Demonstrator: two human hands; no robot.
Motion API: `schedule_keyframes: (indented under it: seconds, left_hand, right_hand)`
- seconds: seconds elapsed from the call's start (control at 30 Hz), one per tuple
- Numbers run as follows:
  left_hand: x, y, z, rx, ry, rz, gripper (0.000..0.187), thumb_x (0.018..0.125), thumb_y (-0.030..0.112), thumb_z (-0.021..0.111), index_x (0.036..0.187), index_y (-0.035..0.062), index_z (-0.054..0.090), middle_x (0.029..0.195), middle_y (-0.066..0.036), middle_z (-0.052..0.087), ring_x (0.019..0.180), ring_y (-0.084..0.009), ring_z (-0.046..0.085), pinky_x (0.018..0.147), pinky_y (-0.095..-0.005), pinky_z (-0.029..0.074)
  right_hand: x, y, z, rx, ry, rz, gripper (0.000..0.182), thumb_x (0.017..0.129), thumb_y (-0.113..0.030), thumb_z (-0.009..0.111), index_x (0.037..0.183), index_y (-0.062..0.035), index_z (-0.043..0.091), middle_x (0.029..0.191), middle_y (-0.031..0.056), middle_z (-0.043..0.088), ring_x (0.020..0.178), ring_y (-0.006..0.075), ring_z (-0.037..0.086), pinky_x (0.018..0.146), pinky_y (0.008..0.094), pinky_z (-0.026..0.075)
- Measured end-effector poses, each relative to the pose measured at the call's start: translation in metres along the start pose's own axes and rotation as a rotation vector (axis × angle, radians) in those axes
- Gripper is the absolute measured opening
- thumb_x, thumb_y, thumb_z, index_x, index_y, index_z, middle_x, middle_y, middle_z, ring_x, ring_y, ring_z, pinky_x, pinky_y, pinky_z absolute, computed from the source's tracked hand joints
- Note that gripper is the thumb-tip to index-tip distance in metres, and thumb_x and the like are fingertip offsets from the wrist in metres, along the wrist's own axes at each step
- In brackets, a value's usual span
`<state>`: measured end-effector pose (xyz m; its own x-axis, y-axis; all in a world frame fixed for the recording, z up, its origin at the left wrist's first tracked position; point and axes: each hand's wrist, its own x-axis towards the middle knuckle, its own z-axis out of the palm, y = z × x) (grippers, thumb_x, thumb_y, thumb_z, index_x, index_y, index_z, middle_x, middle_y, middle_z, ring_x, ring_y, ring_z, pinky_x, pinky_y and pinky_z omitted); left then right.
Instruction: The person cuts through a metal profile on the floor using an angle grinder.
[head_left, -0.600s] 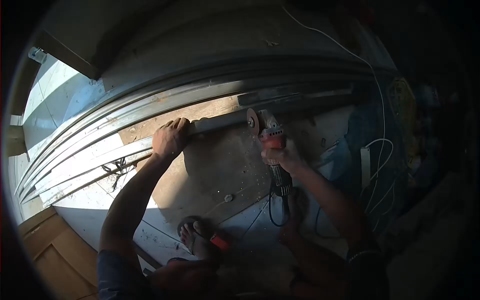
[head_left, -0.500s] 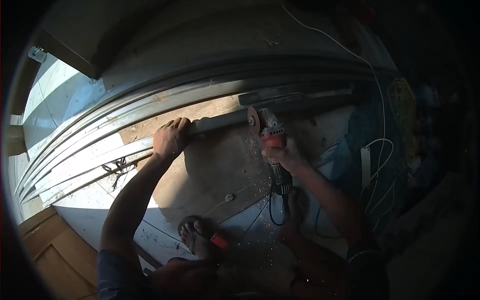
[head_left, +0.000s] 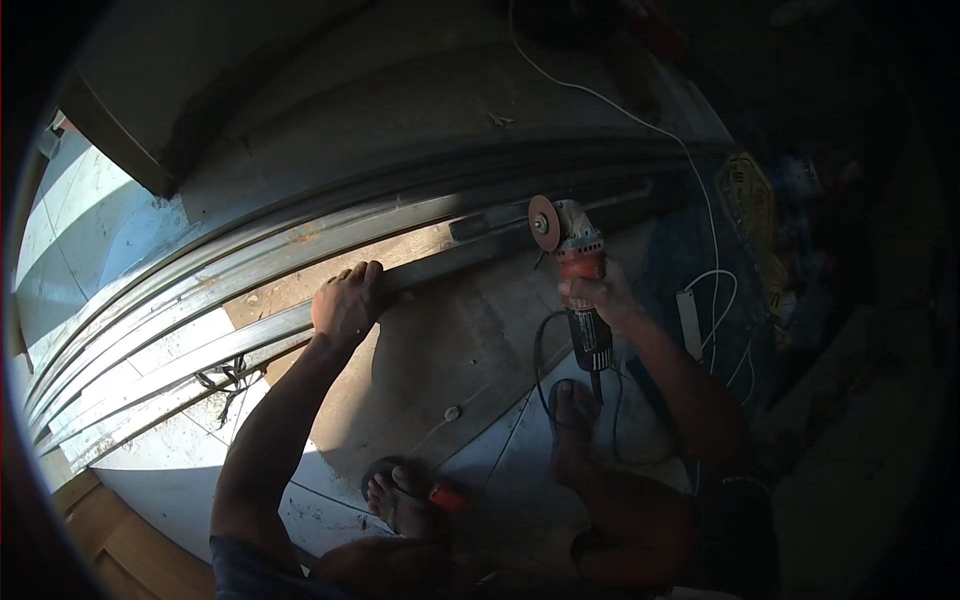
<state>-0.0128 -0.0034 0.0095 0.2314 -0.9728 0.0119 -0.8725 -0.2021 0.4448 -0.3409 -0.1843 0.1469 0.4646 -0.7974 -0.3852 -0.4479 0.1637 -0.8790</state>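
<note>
My left hand [head_left: 347, 303] is wrapped over a long metal bar [head_left: 440, 262] that runs from the lower left towards the upper right. In my right hand [head_left: 603, 292] is a red and black angle grinder [head_left: 583, 268]. Its round disc [head_left: 544, 223] faces left, close to the bar; whether the two touch I cannot tell. No sparks show. Beneath the bar lies a brown board [head_left: 440, 345].
More long metal bars [head_left: 250, 268] lie beyond the held one. A white power strip [head_left: 689, 322] with a white cable is at the right. My feet are below, near a red object [head_left: 447, 497]. Dark wires [head_left: 228, 376] lie at the left.
The spray of orange sparks has stopped. My right hand and the grinder now appear further right in the view, which has also shifted. My left hand still holds the bar.
</note>
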Motion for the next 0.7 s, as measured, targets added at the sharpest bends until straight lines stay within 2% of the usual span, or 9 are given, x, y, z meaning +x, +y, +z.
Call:
schedule_keyframes:
  seconds: [0.23,0.27,0.33,0.47,0.63,0.7]
  left_hand:
    - [0.039,0.042,0.026,-0.031,-0.027,0.018,0.064,0.091,0.068,0.061,0.112,0.0071,0.059,0.101,-0.015,0.071,0.089,-0.0332,0.073,0.074,-0.0460,0.059]
    - [0.044,0.044,0.027,-0.043,-0.051,-0.007,0.061,0.090,0.064,0.065,0.113,0.0074,0.060,0.100,-0.015,0.071,0.087,-0.0327,0.074,0.072,-0.0458,0.059]
    - [0.057,0.033,0.043,-0.061,-0.023,0.017,0.052,0.091,0.055,0.069,0.108,0.0074,0.058,0.097,-0.016,0.071,0.084,-0.0332,0.074,0.069,-0.0467,0.059]
    - [0.096,0.054,0.051,0.030,0.049,0.066,0.039,0.091,0.041,0.071,0.100,0.0071,0.054,0.091,-0.019,0.070,0.080,-0.0386,0.072,0.067,-0.0501,0.057]
    - [0.090,0.080,0.067,0.006,0.079,0.091,0.044,0.089,0.045,0.074,0.099,0.0070,0.055,0.089,-0.018,0.071,0.078,-0.0404,0.071,0.066,-0.0505,0.056]
    - [0.099,0.089,0.065,-0.028,0.075,0.085,0.046,0.089,0.048,0.075,0.098,0.0071,0.055,0.088,-0.017,0.071,0.078,-0.0404,0.071,0.066,-0.0503,0.055]
  right_hand:
    - [-0.038,-0.040,-0.026,-0.105,0.015,0.122,0.047,0.075,-0.012,0.080,0.115,-0.0013,0.058,0.090,0.0048,0.061,0.074,0.0142,0.064,0.066,0.0321,0.053]
    - [-0.040,-0.042,-0.028,-0.167,0.008,0.132,0.047,0.075,-0.011,0.081,0.115,-0.0001,0.059,0.091,0.0056,0.061,0.073,0.0129,0.063,0.064,0.0314,0.052]
    - [-0.043,-0.048,-0.016,-0.010,0.006,0.169,0.043,0.075,-0.009,0.080,0.112,-0.0011,0.060,0.086,0.0043,0.060,0.068,0.0117,0.061,0.061,0.0301,0.050]
    - [-0.037,0.005,-0.062,0.165,0.011,0.081,0.040,0.075,-0.008,0.079,0.110,-0.0025,0.060,0.083,0.0031,0.059,0.066,0.0109,0.058,0.060,0.0291,0.048]
    - [-0.035,0.054,-0.092,0.205,-0.079,0.097,0.043,0.073,-0.012,0.080,0.111,-0.0029,0.060,0.084,0.0026,0.059,0.066,0.0111,0.058,0.059,0.0294,0.047]
    - [-0.022,0.062,-0.101,0.102,-0.034,0.030,0.045,0.075,-0.013,0.079,0.112,-0.0008,0.056,0.077,0.0022,0.056,0.060,0.0098,0.053,0.056,0.0285,0.043]
